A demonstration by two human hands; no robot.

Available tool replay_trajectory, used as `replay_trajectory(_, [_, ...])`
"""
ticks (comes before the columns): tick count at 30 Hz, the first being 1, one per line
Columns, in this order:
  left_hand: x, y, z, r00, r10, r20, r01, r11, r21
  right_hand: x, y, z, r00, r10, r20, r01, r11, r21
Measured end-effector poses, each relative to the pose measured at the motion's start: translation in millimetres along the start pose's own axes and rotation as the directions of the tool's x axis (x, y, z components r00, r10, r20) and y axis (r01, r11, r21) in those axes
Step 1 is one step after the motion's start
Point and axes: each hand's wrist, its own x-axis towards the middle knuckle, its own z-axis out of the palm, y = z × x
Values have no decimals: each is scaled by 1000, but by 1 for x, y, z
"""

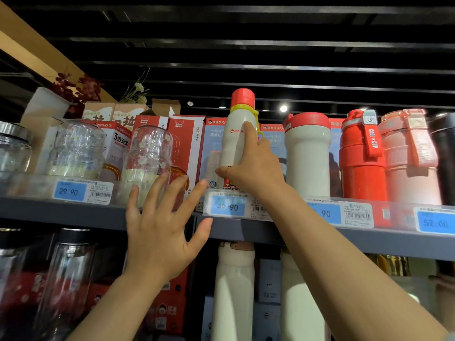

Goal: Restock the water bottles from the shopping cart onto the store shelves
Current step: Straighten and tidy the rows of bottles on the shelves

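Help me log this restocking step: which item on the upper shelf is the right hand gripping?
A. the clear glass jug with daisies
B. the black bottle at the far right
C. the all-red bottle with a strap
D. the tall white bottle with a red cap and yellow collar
D: the right hand is wrapped around the tall white bottle with a red cap and yellow collar, while the left hand is spread open and holds nothing.

A grey shelf [73, 212] carried glass cups [145, 156] at nine o'clock, a white bottle [234, 139] centrally, red flasks [362, 163] at three o'clock.
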Motion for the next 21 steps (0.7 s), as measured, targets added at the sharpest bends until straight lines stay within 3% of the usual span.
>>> replay_trajectory(5, [0,1,-4,996,-10,89,8,1000,18,-12,3,-12,999,-42,26,44,995,-84])
replay_trajectory(9, [-4,-1,-10,992,-25,123,26,1000,-7,-25,35,-52,983,-120,-137,88,971,-224])
replay_trajectory(12, [1,24,-13,995,-83,61,86,995,-55,-24,68,-78,980,14,-198,-71,956,-285])
replay_trajectory(15, [10,53,-4,996,-82,22,83,995,-60,-20,80,-78,976,200,-85,-216,939,-267])
replay_trajectory(21, [9,52,6,995,-50,-84,48,999,-20,-11,83,-69,973,232,-18,-231,953,-195])
